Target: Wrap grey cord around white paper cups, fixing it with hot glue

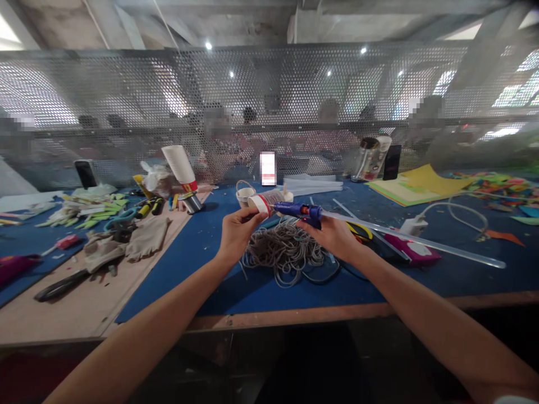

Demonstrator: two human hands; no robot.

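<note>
The left hand (240,229) pinches a paper cup (261,203) with a red band, partly covered in grey cord, above the table (181,280), short of its far edge. The right hand (332,233) is closed around a blue glue gun (297,210); its trigger is concealed. The nozzle points at the cup; contact cannot be confirmed. A translucent glue stick (421,241) projects from the gun's rear toward the table's right side. Beneath, a tangled grey cord heap (288,247) lies toward the front edge, partly obscured by the hands. The surface is blue, with a bare, wood-toned front edge. Along the far edge stands a perforated metal screen (290,84); figures behind it are indistinct.
</note>
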